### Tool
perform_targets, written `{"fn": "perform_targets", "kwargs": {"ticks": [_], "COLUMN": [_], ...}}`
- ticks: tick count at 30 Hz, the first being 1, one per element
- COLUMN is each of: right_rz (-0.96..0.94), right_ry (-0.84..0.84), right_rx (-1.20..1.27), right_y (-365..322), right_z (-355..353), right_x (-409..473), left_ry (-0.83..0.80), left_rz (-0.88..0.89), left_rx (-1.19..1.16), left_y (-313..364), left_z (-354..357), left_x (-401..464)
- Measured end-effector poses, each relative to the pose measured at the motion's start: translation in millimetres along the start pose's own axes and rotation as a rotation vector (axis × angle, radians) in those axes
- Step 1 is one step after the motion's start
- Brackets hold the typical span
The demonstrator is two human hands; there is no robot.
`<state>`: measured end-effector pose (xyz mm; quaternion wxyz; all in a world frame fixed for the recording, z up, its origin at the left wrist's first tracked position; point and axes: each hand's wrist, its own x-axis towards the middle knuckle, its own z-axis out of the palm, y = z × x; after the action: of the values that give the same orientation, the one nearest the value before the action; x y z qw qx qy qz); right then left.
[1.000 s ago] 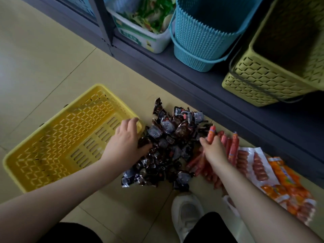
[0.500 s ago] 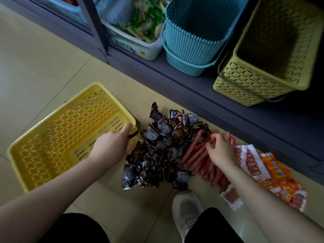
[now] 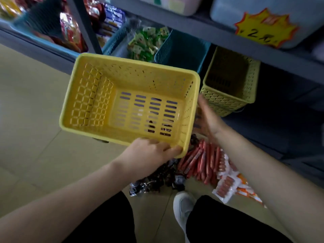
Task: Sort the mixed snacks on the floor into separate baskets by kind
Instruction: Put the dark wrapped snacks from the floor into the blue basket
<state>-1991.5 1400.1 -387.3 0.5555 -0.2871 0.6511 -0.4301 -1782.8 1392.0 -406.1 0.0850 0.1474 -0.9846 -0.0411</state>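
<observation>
An empty yellow basket (image 3: 98, 95) hangs in the air above the snack pile. My left hand (image 3: 149, 155) grips its near rim at the right corner. My right hand (image 3: 208, 120) lies against the basket's right wall with straight fingers, blurred by motion. Below on the floor lie dark brown snack packets (image 3: 157, 179), partly hidden by the basket and my hand. Red sausage sticks (image 3: 201, 160) lie beside them, then clear packs of small sausages (image 3: 226, 185) and orange packets (image 3: 249, 190) to the right.
On the low shelf (image 3: 263, 130) stand an olive-green basket (image 3: 226, 102), a teal basket (image 3: 182, 50) and a bin of green packets (image 3: 147, 42). More snack bins fill the shelves at upper left. My white shoe (image 3: 182, 206) is beside the pile.
My left hand has lifted the yellow basket off the floor and swung it over the pile. My right hand has left the red sausage sticks and come up to the basket's right side.
</observation>
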Motion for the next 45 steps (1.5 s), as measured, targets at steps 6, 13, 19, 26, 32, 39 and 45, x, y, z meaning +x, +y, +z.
{"fn": "perform_targets", "kwargs": {"ticks": [6,13,19,26,32,39,45], "right_rz": [0.116,0.159,0.329,0.303,0.382,0.368,0.451], "right_ry": [0.116,0.497,0.69,1.001,1.135,1.147,1.015], "right_rx": [-0.052,0.133,0.17,0.246,0.282,0.728,1.074], "right_y": [2,33,54,64,108,128,91], "right_z": [-58,-116,-158,-204,-225,-206,-217], "right_x": [-46,-94,-132,-165,-192,-156,-110], "left_ry": [-0.123,-0.013,0.06,0.119,0.049,-0.164,-0.131], "left_rz": [0.232,0.57,0.664,0.622,0.196,-0.125,-0.234], "left_rx": [0.056,0.229,0.232,0.273,0.264,0.081,0.052], "left_y": [18,63,114,122,64,33,24], "left_z": [5,16,37,62,66,75,90], "left_x": [27,89,113,144,140,170,230]}}
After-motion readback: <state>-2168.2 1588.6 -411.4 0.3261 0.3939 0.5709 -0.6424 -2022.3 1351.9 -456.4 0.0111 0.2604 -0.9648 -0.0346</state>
